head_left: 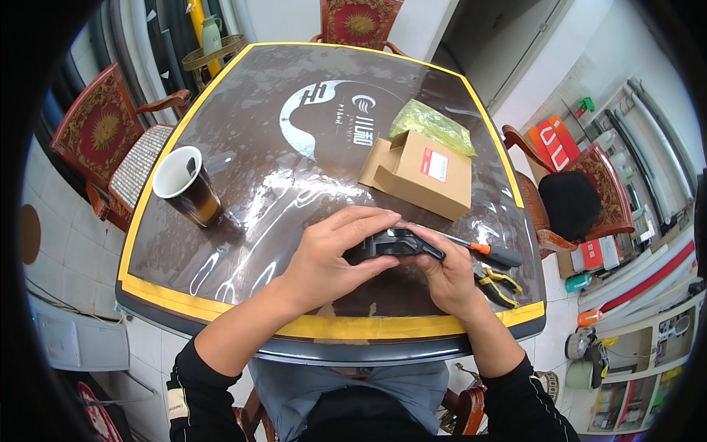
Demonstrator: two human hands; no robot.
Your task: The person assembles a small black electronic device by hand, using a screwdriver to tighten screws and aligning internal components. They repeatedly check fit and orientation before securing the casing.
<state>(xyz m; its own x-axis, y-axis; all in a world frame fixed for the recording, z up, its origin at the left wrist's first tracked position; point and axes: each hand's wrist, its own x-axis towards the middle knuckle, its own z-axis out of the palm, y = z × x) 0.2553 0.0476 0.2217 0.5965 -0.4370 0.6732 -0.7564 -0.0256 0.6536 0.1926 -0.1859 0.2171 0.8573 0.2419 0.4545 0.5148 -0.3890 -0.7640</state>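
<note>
Between my two hands, just above the near part of the table, is a black plastic part (394, 241) with a ridged, angular shape; its exact kind I cannot make out. My left hand (335, 250) wraps it from the left, fingers over the far side and thumb along the near side. My right hand (451, 276) grips its right end, thumb and fingers closed on it. Right beside my right hand lies a screwdriver (497, 253) with an orange and black handle, its shaft partly behind the fingers. Yellow and black pliers (501, 286) rest close to my right wrist.
An opened cardboard box (423, 177) sits beyond my hands, with a crumpled yellow plastic bag (434, 127) behind it. A tall dark cup (193, 191) with something standing in it is at the left. Yellow tape (353, 327) edges the dark table. Chairs (103, 132) surround it.
</note>
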